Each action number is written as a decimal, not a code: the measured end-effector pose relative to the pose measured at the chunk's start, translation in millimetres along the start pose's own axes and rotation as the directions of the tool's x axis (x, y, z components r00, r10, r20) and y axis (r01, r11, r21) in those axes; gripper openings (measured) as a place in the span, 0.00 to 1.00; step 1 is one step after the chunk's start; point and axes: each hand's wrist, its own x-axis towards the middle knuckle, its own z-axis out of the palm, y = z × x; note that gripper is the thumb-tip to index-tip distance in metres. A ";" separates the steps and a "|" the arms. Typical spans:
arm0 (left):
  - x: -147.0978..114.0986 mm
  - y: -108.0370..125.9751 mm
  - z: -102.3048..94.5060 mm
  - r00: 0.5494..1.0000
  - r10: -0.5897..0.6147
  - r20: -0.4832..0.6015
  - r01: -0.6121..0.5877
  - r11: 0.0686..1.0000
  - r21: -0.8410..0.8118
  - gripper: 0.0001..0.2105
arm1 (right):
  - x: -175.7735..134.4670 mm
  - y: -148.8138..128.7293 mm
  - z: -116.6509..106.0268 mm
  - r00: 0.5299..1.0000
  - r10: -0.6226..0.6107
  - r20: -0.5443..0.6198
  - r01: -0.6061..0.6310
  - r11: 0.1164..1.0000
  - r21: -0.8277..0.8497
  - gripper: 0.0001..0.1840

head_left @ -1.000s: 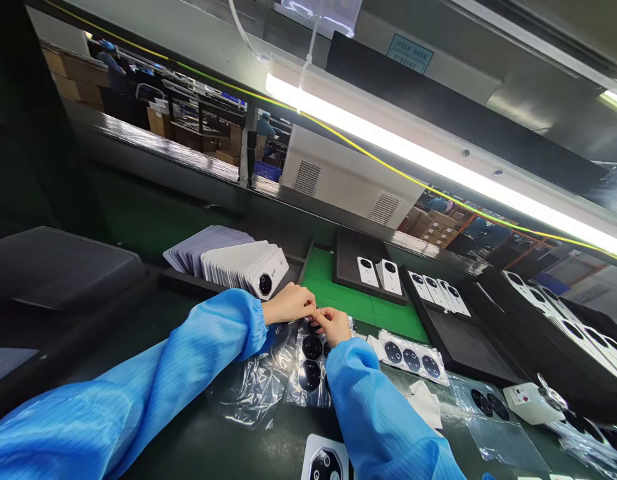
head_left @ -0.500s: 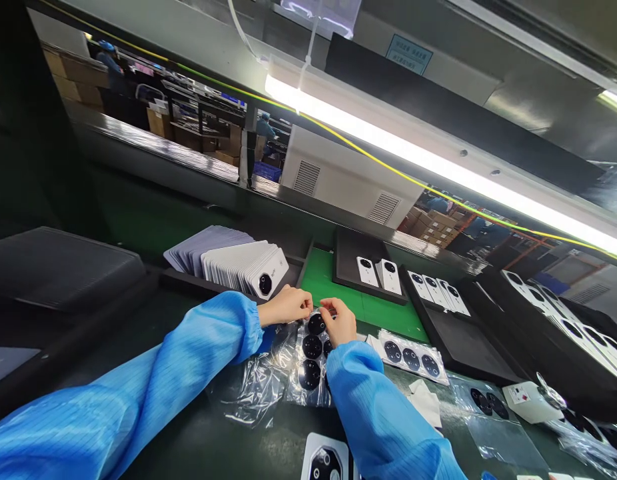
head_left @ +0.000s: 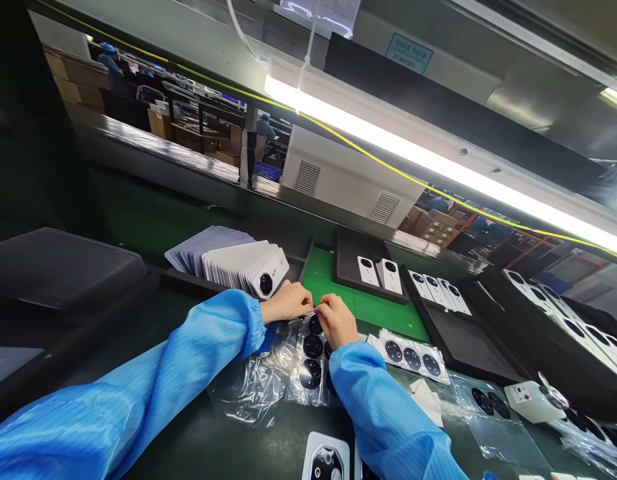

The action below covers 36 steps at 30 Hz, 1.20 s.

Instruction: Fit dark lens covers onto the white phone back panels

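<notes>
Trays: here, white panels [head_left: 367, 271] fitted with black circles are already laid out in the upper tray [head_left: 353, 247], right of centre, and more are seen in the lower tray [head_left: 466, 337] beside it; that much looks finished.
Disc sheet [head_left: 294, 390]: right at the centre it is spread on the bench [head_left: 268, 453], and several black discs [head_left: 310, 374] are still carried on it, so the work is judged only partway through.
Panel stack [head_left: 233, 263]: fanned out left of centre, with a black circle shown on the front panel; whether one is borne by the rest cannot be told.
Nearest panel [head_left: 327, 440]: cut off by the bottom edge, a dark round part shown on its face.
Left hand [head_left: 288, 302]: fingertips are drawn together at the sheet's top edge; whether anything is gripped cannot be told.
Right hand [head_left: 338, 323]: fingers are curled in just beside the left's, the topmost disc partly covered; again, nothing certain can be seen between them.
Change: and the gap is narrowed! Half a second ago the fingertips were parted and that top disc was better exposed; now they are brought almost together.
</notes>
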 end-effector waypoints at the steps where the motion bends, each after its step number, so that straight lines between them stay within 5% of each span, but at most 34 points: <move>1: 1.5 -0.5 1.6 1.000 -0.002 -0.021 0.003 1.000 0.027 0.11 | -2.3 0.9 0.0 0.999 -0.041 0.010 0.041 0.999 -0.017 0.07; 8: 11.6 -0.9 17.7 0.994 -0.004 -0.114 0.027 0.979 0.203 0.12 | -21.0 8.3 0.8 0.963 -0.243 0.114 0.250 0.967 -0.053 0.12; 16: 17.8 -0.6 30.7 0.988 0.043 -0.148 0.001 0.958 0.287 0.13 | -41.3 12.0 -14.3 0.933 -0.237 0.272 0.260 0.964 -0.050 0.11; 28: 26.5 24.3 51.6 0.981 0.193 -0.037 -0.192 0.981 0.029 0.12 | -27.1 11.5 -12.4 0.912 -0.039 0.408 0.125 0.975 -0.186 0.06; 36: 37.9 13.0 58.0 0.976 0.220 0.000 -0.219 0.971 -0.100 0.12 | -25.8 2.8 -26.0 0.849 -0.033 0.528 0.211 0.936 -0.280 0.04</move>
